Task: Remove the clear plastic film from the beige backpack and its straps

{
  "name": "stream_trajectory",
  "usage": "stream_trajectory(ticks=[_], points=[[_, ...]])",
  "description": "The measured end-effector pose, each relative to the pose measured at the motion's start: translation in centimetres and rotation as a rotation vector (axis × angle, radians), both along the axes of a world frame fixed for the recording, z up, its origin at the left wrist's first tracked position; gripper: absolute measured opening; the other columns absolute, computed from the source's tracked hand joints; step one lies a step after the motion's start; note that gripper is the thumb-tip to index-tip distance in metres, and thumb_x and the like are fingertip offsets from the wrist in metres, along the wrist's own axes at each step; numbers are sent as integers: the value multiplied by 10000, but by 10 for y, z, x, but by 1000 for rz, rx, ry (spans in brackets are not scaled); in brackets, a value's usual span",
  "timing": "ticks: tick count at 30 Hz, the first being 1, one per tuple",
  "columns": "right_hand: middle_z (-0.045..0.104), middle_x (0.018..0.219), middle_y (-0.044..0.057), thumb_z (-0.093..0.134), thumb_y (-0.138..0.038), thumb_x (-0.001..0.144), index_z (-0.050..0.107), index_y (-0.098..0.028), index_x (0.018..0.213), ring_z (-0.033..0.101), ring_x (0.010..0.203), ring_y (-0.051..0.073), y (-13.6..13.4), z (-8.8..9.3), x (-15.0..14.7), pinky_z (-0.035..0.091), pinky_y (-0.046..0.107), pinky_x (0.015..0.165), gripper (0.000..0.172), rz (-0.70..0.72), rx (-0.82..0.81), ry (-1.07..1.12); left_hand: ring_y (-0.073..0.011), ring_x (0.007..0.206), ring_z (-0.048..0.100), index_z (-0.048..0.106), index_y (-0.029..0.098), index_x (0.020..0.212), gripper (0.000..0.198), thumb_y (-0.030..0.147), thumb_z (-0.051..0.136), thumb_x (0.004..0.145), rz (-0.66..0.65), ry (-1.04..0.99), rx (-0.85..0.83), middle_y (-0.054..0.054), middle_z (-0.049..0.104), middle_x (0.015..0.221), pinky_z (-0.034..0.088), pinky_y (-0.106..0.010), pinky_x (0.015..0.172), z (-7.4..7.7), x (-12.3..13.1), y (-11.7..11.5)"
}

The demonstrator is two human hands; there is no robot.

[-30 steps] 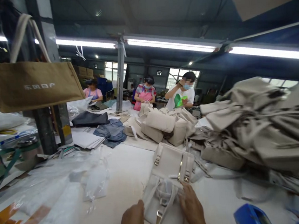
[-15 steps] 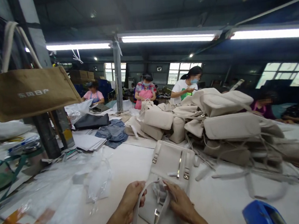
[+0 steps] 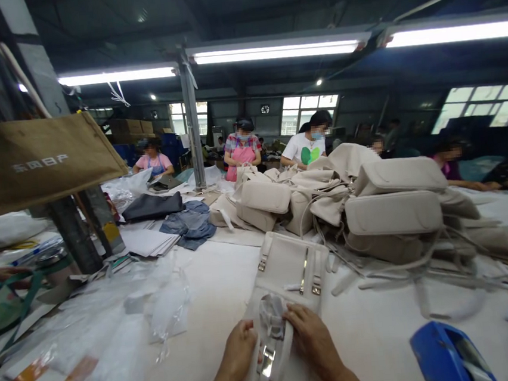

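Note:
A pale beige leather bag (image 3: pixel 283 265) lies flat in front of me, with small metal buckles on its upper part and a zip. Over its lower half a strap (image 3: pixel 284 355) of the same colour runs in a loop, with a shiny metal buckle (image 3: pixel 267 360) by it. My left hand (image 3: pixel 237 354) is closed on the strap's left side. On the right side, my right hand (image 3: pixel 310 336) has its fingers closed around the strap's edge. Between the hands sits a clump of clear plastic wrap (image 3: pixel 271 316).
Beige bags (image 3: pixel 393 213) are heaped behind, to the right. A blue tape dispenser (image 3: pixel 445 355) stands at the lower right. Clear plastic bags (image 3: pixel 109 324) spread over the left side. A brown tote (image 3: pixel 44 160) hangs by a post. Several co-workers (image 3: pixel 242 150) are across the table.
The strap loop has come down lower and closer to the bag. My left hand has moved slightly right and down, my right hand slightly right. The view has shifted a little.

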State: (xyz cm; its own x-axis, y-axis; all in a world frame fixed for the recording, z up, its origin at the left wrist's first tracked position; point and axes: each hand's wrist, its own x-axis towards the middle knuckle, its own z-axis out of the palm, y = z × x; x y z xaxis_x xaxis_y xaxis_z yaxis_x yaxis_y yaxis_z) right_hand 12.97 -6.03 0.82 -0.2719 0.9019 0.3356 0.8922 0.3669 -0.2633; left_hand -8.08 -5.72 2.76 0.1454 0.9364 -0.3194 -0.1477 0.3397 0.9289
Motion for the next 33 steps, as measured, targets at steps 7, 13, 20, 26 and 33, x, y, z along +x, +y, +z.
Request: stream_trajectory(ticks=[7,13,20,26,33], points=[[617,858,57,508,-110,878,653,-249,1012,605,793,235,4,15,-28,477,323,689,241,-71,-16,-188,-168,639,618,513,184,789,234,392,593,716,-76,56,19,-15,623,764,432,-253,526,-28,28,-23],[634,979,38,431,-39,854,544,-261,1253,625,898,172,-6,4,-15,496,241,768,471,-51,-37,-52,-122,351,522,465,175,952,354,486,500,786,-197,25,-132,-21,635,583,307,-198,352,-39,40,-35],[568,1322,88,341,-92,915,456,-191,1380,491,1225,210,24,-4,21,395,334,1044,489,-162,55,-84,-180,539,634,551,162,829,301,461,556,804,-95,16,-201,-40,627,662,458,-243,423,-23,11,-25],[571,1347,125,328,42,794,486,-109,1362,496,1216,260,65,-33,32,404,404,1033,610,-149,28,-135,-141,383,463,502,193,1063,336,463,482,865,90,329,-21,19,566,584,313,-240,402,-31,-18,-25],[551,1365,146,365,6,814,544,-118,1317,515,1173,274,94,-39,39,429,392,991,548,-148,42,-173,-228,694,593,610,236,790,209,440,656,784,-95,559,239,-26,624,657,371,-288,650,-15,-7,-23]])
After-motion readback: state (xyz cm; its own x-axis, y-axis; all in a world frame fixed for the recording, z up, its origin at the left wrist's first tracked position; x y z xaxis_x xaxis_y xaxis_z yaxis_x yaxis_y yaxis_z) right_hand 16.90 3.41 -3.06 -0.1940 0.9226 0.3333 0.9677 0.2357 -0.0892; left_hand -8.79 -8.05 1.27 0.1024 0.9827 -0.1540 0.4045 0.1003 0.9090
